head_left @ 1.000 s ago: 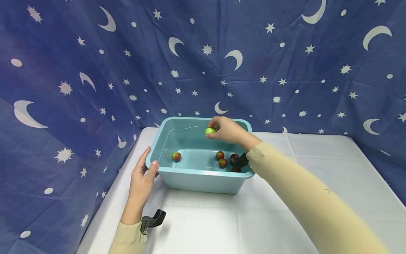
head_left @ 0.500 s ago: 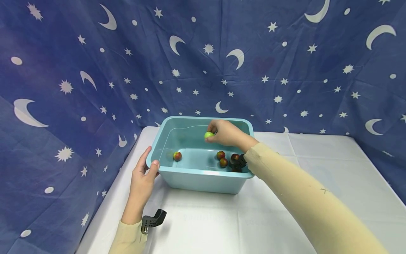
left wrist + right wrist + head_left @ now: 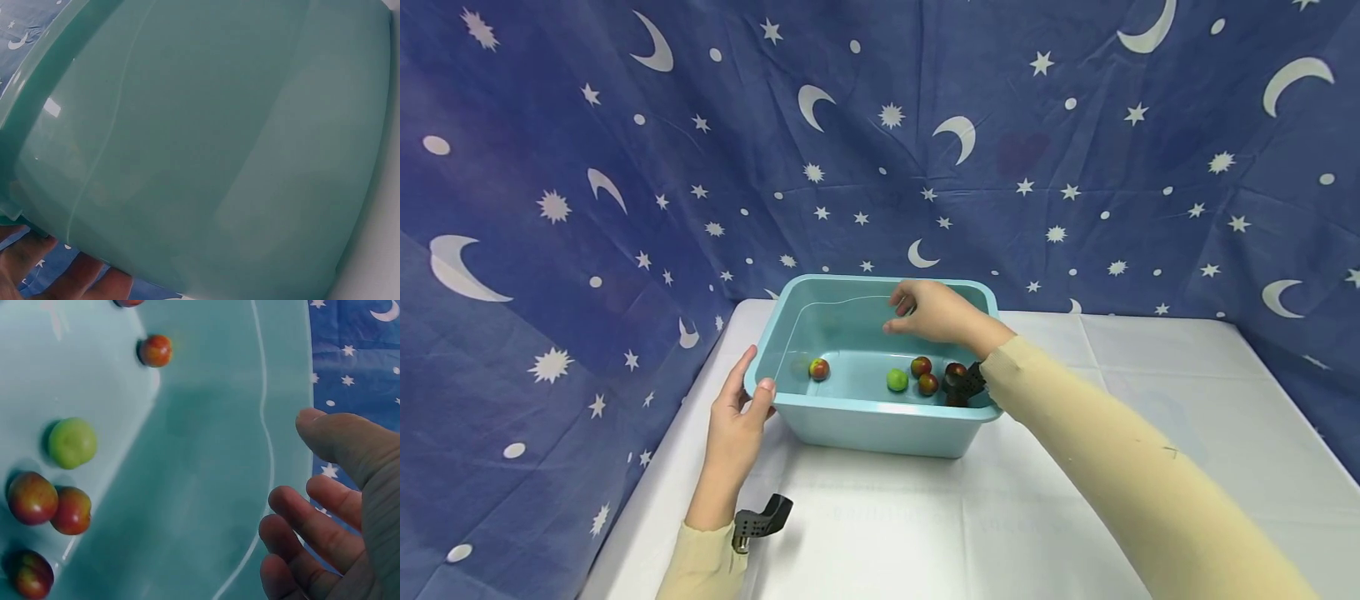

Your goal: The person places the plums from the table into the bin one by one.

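My left hand [image 3: 736, 429] grips the left rim of a light blue plastic basin [image 3: 865, 429], thumb over the edge and fingers along the outside. In the left wrist view some fingertips [image 3: 78, 275] show below the basin's smooth wall. My right hand [image 3: 936, 312] hovers inside the basin near its far wall, thumb and fingers apart, holding nothing. Beneath it on the basin floor lies a green plum [image 3: 897, 380]. Close beside are red plums, among them one red-yellow plum [image 3: 32, 498]; the wrist camera partly hides others. A lone red plum [image 3: 819, 369] lies to the left.
The basin stands on a white-covered table [image 3: 880, 525]. Behind and to the left hangs a dark blue cloth [image 3: 850, 150] with white moons and stars, close to the basin's back. A black wrist camera [image 3: 763, 521] sits on the left forearm.
The right hand dipped slightly and let go of the green plum, which now lies on the basin floor near the red ones. The left hand has stayed on the rim.
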The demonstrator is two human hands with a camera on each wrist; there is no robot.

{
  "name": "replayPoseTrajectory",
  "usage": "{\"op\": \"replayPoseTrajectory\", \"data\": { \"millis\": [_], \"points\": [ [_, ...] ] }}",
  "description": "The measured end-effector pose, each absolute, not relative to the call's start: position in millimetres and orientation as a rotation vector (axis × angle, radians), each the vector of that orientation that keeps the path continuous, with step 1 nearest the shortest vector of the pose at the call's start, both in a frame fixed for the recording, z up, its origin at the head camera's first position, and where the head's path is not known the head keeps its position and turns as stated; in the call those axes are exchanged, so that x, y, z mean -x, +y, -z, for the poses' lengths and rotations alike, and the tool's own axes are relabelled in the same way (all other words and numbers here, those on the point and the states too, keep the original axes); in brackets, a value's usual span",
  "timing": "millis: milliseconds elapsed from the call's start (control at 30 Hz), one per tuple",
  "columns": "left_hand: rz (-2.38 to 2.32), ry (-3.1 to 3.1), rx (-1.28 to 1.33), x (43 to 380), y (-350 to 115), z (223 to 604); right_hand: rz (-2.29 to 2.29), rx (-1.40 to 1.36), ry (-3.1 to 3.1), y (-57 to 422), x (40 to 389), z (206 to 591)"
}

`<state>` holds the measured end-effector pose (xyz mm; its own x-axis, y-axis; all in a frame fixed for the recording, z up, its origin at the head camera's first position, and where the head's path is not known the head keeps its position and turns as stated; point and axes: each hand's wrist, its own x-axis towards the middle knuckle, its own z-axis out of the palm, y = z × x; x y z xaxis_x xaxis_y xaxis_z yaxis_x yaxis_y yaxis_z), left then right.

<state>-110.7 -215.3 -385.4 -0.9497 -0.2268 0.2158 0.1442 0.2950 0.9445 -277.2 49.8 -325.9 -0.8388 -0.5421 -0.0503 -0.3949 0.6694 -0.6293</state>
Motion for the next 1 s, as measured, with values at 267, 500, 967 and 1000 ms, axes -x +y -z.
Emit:
{"op": "replayPoseTrajectory", "data": {
  "millis": [267,500,967,1000],
  "points": [
    [1.722,-2.248,-0.068,115.5,-220.8,393.9,1.080,0.727,2.701,80.1,278.0,308.9],
    [1.720,-2.230,-0.060,126.6,-230.9,416.4,1.212,0.658,2.771,120.7,275.3,302.7],
    [1.741,-2.215,-0.055,125.9,-230.9,418.1,1.266,0.467,2.825,186.6,273.3,329.2],
    [1.743,-2.215,-0.054,125.9,-230.8,418.4,1.272,0.448,2.825,190.7,272.8,332.0]
  ]
}}
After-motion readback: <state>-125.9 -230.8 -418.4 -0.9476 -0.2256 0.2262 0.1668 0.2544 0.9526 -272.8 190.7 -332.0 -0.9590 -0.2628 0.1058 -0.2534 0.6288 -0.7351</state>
